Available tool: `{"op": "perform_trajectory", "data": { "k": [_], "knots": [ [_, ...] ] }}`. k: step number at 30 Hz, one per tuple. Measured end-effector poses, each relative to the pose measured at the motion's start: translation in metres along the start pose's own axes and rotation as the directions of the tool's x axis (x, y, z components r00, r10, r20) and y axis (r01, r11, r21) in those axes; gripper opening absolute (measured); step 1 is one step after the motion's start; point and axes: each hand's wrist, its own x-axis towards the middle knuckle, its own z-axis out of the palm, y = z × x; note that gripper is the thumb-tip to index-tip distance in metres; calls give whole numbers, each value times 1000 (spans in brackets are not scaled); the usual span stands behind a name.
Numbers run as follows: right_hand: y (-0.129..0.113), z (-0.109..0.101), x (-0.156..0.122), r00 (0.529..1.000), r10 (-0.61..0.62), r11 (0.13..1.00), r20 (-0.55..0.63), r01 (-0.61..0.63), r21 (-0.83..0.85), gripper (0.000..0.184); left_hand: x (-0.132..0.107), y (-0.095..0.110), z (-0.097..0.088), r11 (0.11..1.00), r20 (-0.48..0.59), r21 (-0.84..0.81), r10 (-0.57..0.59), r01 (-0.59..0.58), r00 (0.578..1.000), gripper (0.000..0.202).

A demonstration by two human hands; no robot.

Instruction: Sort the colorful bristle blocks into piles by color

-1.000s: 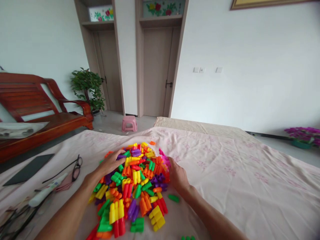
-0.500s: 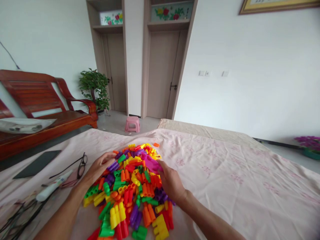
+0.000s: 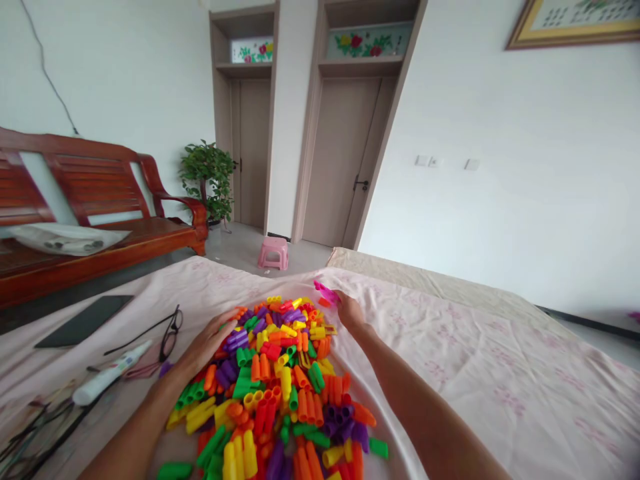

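Observation:
A heap of plastic building pieces (image 3: 260,387) in orange, green, yellow, purple and red lies on the pink cloth. Most look like short tubes joined side by side. Beyond the heap's far right edge, my right hand (image 3: 354,317) pinches a flat magenta plastic piece (image 3: 327,293) just above the cloth. My left hand (image 3: 213,341) rests along the heap's left side with its fingers stretched out, beside a purple tube piece (image 3: 237,339). Nothing shows in its grip, though its palm is hidden.
Left of the heap lie eyeglasses (image 3: 171,333), a white tube (image 3: 111,373), a dark flat tablet-like object (image 3: 85,321) and tangled cables (image 3: 43,427). Behind the cloth stand a pink stool (image 3: 273,253), a wooden bench (image 3: 100,193) and a potted plant (image 3: 207,177).
My right hand has carried the magenta piece from over the heap to beyond its far right edge. Several pieces at the near right have spread outward. The camera view has turned left.

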Motion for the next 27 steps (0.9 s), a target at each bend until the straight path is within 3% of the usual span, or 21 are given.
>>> {"op": "perform_trajectory", "data": {
  "k": [6,10,13,16,19,23,27],
  "knots": [
    [-1,25,-18,986,-154,981,70,144,129,42,8,-6,1,999,-26,33,-37,38,999,67],
    [-14,14,-36,937,-332,906,105,286,312,33,17,-14,4,999,-9,42,-34,35,999,69],
    [-25,1,-32,897,-422,847,136,336,413,31,17,-15,4,1000,40,11,4,-5,999,65],
    [-32,0,-9,928,-371,849,41,321,420,33,13,-10,2,1000,29,6,7,-7,1000,64],
    [-37,14,20,969,-241,911,-57,246,330,34,8,-5,0,1000,10,8,16,-16,1000,60],
    [-44,41,41,988,-153,963,17,145,226,34,8,-6,0,999,19,17,29,-29,999,60],
    [-55,61,38,966,-234,942,114,196,274,34,11,-11,0,1000,16,25,17,-17,1000,62]
  ]
}}
